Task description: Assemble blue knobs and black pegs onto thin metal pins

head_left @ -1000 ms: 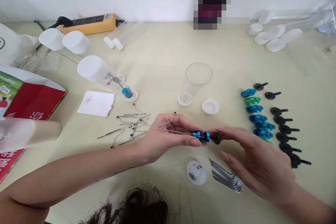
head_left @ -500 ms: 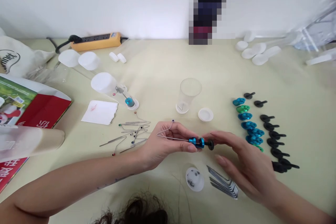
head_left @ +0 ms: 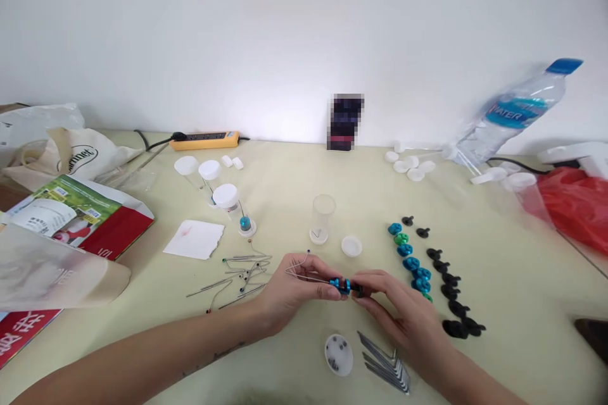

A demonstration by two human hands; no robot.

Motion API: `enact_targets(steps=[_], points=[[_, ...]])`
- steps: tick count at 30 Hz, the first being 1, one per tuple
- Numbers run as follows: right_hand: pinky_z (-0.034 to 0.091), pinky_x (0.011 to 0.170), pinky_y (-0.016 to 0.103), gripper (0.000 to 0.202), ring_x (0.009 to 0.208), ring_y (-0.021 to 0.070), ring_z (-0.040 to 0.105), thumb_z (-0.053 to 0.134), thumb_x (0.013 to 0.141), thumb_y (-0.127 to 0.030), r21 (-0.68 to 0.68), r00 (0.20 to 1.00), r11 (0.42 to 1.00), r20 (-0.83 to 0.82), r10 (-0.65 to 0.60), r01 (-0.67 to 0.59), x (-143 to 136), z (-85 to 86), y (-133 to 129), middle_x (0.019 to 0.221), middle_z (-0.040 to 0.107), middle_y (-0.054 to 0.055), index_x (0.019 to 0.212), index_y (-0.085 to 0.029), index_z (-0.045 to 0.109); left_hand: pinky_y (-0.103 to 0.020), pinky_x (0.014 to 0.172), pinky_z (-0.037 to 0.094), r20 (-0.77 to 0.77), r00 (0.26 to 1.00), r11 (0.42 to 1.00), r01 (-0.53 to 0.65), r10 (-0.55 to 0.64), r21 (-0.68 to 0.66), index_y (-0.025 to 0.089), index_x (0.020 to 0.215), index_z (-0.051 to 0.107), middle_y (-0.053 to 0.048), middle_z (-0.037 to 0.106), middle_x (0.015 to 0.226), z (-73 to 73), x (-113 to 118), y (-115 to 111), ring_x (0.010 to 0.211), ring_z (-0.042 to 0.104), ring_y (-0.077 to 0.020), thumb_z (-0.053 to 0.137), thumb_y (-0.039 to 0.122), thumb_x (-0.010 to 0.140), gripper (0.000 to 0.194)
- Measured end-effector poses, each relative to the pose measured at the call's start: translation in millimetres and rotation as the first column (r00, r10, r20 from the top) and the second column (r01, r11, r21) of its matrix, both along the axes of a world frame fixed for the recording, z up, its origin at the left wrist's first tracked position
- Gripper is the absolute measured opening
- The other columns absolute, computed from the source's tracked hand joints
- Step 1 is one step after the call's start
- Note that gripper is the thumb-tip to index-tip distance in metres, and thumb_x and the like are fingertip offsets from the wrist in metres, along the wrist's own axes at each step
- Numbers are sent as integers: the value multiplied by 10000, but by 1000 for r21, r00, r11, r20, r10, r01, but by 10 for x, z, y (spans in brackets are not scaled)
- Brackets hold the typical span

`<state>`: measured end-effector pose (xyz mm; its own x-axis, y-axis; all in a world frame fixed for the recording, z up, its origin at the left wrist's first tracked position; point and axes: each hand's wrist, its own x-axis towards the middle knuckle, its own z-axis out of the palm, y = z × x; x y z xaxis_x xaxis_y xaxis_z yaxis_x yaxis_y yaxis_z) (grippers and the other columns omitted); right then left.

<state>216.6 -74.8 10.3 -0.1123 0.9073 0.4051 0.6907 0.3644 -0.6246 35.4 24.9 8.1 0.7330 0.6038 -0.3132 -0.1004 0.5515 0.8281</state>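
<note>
My left hand [head_left: 297, 288] pinches a blue metal part [head_left: 339, 285] between thumb and fingers. A bent thin wire [head_left: 304, 275] with a small dark tip runs from that part back over the palm. At the part's right end sits a black knob [head_left: 357, 290], which my right hand [head_left: 403, 307] grips with thumb and fingertips. Below the hands are a white lid [head_left: 339, 355] holding several small metal pieces and a group of hex keys [head_left: 386, 364]. An upright clear tube [head_left: 323, 212] stands above them, beside an upturned white cap [head_left: 351, 246].
Blue and green parts [head_left: 411, 263] and black knobs [head_left: 449, 292] line the right. Loose wires [head_left: 242, 269], torn paper [head_left: 194, 239] and capped tubes [head_left: 225, 196] lie left. A power strip [head_left: 204, 140], phone [head_left: 345, 122] and water bottle [head_left: 517, 107] are along the wall.
My right hand has moved in to the left and closed on the black knob. The camera view has tilted up, showing the whole bottle and more wall.
</note>
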Motion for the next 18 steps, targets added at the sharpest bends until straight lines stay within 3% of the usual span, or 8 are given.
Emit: enact_targets(steps=[11,18], points=[[549,639,245,214,728,150,661,514,912,-240,-21,997,999,52,-48,49,5,16,2,866,674,26,1126,-238,514,-327,800,513,5,1000,999,-28,29,-46,122,757,709,-62,727,767,-2,14,9,731,672,-166,847,171,533,267],[503,616,245,145,719,146,618,414,955,-224,-115,999,993,37,19,-15,13,46,26,830,639,40,1027,-219,539,-322,795,514,-26,1000,1000,-8,8,-18,122,757,715,-62,722,751,7,6,8,724,668,-164,852,202,534,273]])
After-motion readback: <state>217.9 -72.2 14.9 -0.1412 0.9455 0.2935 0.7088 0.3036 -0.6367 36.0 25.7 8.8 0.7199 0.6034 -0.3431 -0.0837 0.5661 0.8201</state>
